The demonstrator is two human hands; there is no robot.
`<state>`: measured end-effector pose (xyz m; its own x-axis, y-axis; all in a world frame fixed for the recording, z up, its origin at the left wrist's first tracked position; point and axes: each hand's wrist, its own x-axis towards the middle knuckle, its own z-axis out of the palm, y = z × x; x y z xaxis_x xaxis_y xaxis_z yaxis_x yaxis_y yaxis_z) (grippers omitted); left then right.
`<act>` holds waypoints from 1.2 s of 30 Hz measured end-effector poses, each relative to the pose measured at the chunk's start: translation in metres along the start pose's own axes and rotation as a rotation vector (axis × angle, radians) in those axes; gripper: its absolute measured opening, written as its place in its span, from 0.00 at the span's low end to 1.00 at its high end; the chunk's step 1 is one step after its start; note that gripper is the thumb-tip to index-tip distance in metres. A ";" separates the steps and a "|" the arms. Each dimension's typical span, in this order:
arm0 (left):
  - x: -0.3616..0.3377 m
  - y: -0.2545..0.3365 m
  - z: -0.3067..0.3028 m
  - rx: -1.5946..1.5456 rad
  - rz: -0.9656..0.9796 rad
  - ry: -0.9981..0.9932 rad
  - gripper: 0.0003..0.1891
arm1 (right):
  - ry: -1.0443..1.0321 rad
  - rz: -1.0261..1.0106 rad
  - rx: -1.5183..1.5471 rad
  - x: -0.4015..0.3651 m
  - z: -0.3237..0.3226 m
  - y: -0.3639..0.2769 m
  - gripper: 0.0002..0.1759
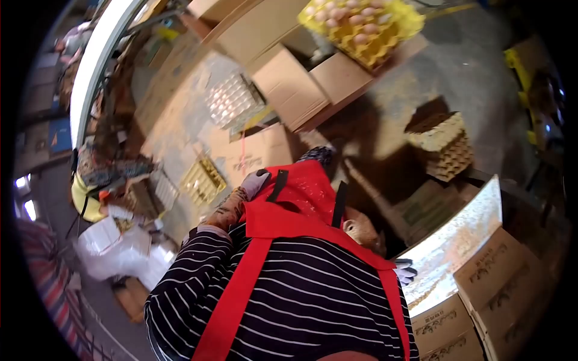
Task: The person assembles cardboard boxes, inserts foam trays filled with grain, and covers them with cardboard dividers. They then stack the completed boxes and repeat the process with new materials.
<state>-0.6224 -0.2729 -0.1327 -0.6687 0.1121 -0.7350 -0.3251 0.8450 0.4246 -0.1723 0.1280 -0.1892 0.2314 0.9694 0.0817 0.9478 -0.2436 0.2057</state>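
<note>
— Carton top point(457, 240), at the near edge of the box stack point(500, 283): our gloved right hand point(404, 272) touches it, but we can't tell its grip.
— Left hand point(256, 180) lies against our apron point(301, 192), its pose unclear too. We're probably between grips. Next calls for a firm hold.

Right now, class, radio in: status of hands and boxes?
Left hand gloved, by cardboard box, grip unclear. Right hand gloved, at pale board edge. Yellow egg tray beyond.

**One Head Camera, Tipped Steeply Down**

The single view looks from the person's head, forward and sharply down, through a fisheye lens with a dark round border. The red apron point(301, 198) sits close and central. Cardboard boxes point(259, 153) lie just beyond it, and the floor point(457, 78) farther off, all tilted.
</note>
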 end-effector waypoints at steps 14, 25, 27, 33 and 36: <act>-0.079 -0.244 0.032 -0.155 -0.244 0.201 0.32 | -0.049 0.058 -0.200 -0.004 -0.046 -0.016 0.38; 0.011 -0.479 0.018 -0.189 -0.479 0.327 0.38 | -1.037 -1.039 0.693 -0.394 -0.051 -0.247 0.32; 0.054 -0.527 0.032 -0.332 -0.598 0.365 0.40 | -1.313 -1.035 0.586 -0.436 0.076 -0.262 0.35; 0.201 -0.568 0.031 -0.271 -0.489 0.287 0.51 | -1.544 -0.571 0.575 -0.505 0.296 -0.336 0.29; 0.271 -0.605 0.051 -0.464 -0.424 0.334 0.56 | -1.480 -0.460 0.666 -0.527 0.345 -0.375 0.34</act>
<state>-0.5727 -0.7266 -0.6160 -0.5671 -0.4061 -0.7166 -0.8038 0.4627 0.3740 -0.5739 -0.2807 -0.6459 -0.4448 0.2385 -0.8633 0.8221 -0.2737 -0.4992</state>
